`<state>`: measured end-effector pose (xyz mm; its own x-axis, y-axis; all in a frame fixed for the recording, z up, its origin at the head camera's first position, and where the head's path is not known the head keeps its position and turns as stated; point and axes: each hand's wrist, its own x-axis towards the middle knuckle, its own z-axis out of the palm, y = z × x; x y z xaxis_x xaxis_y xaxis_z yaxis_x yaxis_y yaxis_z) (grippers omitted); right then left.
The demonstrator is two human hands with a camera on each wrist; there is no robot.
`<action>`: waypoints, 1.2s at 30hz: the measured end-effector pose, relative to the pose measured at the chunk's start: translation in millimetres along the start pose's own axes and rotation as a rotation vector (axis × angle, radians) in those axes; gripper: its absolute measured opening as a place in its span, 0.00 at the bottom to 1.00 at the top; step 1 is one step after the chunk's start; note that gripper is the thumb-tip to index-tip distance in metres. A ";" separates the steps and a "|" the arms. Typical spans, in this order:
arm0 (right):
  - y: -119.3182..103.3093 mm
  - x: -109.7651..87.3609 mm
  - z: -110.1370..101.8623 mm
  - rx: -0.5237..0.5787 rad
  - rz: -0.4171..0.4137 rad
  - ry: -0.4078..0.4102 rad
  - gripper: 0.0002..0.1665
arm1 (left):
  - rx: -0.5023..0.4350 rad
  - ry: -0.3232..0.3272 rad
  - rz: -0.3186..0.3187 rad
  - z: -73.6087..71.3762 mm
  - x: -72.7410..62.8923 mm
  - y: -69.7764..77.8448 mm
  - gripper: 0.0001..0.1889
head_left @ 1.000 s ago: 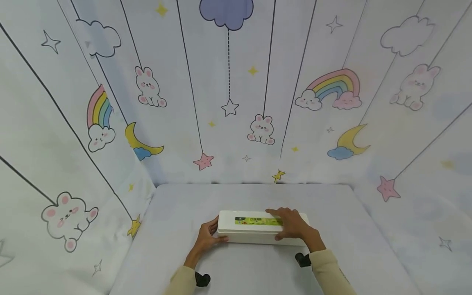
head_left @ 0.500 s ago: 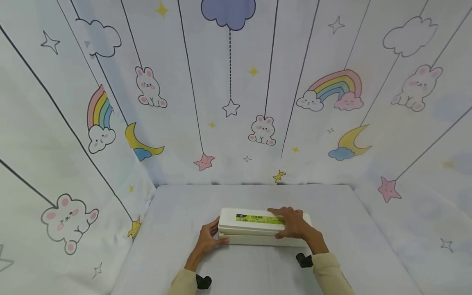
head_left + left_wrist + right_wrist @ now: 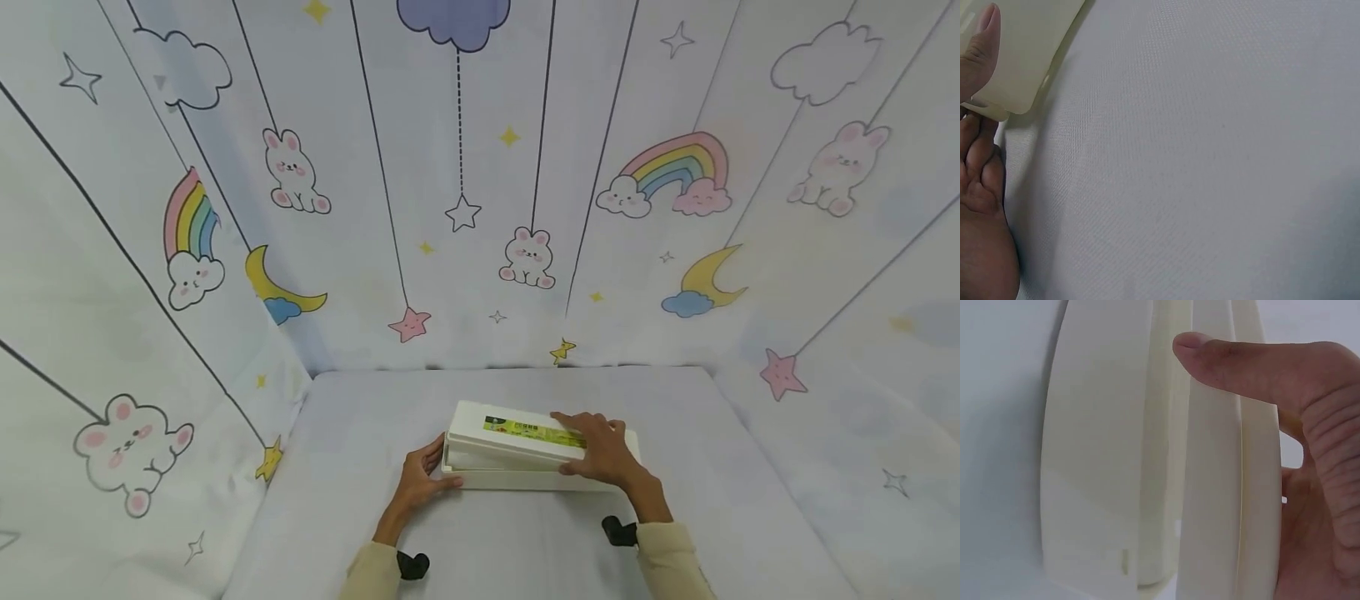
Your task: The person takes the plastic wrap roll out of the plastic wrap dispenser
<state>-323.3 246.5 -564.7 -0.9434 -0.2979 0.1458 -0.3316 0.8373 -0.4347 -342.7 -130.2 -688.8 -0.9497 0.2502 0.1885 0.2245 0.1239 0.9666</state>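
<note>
A long white plastic box [image 3: 510, 481] lies crosswise on the table in the head view. My left hand [image 3: 418, 482] holds its left end, thumb on the front wall; the left wrist view shows that thumb on the box corner [image 3: 1029, 56]. The white lid [image 3: 467, 423], with a green-yellow label [image 3: 525, 431], sits tilted, its left end raised off the base. My right hand [image 3: 603, 450] grips the lid across its width near the right end. In the right wrist view the thumb [image 3: 1241, 365] presses the lid's side [image 3: 1213, 456], and a gap runs between lid and base. The box's contents are hidden.
White cloth covers the table [image 3: 525, 550]. Patterned cloth walls [image 3: 465, 275] with bunnies, stars and rainbows rise at the back and both sides. Black devices [image 3: 412, 566] are worn near the wrists, beside beige sleeves [image 3: 667, 558].
The lid's left end has risen from closed to clearly lifted, with my right hand gripping it. My left hand stays at the box's left end. The head view has shifted slightly.
</note>
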 end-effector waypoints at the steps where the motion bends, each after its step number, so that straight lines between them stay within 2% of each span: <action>1: 0.3 -0.8 0.8 -0.004 0.008 0.013 0.53 | -0.005 0.004 -0.010 -0.3 0.0 0.9 0.52; 10: 6.5 -14.5 5.8 -0.014 0.111 0.114 0.53 | -0.027 0.015 -0.035 0.3 -1.6 2.1 0.51; 16: 7.7 -19.7 6.8 -0.011 0.157 0.132 0.54 | -0.026 0.016 -0.048 -1.9 -0.5 0.9 0.51; 22: 10.2 -24.8 7.8 -0.011 0.163 0.159 0.54 | 0.000 0.018 -0.003 -1.3 0.0 1.6 0.51; 28: 10.0 -30.7 4.6 -0.031 0.187 0.181 0.54 | -0.017 0.003 0.023 -2.0 1.2 -2.2 0.52; 33: 11.6 -35.1 1.9 -0.039 0.211 0.176 0.53 | -0.008 -0.002 0.087 -2.5 2.6 -7.9 0.51; 36: 13.1 -38.1 1.4 -0.046 0.214 0.177 0.53 | -0.014 0.001 0.078 -2.1 2.1 -8.3 0.52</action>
<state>-291.7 268.1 -577.2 -0.9772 -0.0310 0.2099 -0.1211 0.8938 -0.4317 -347.0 -132.7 -696.0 -0.9295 0.2577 0.2637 0.2950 0.0908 0.9512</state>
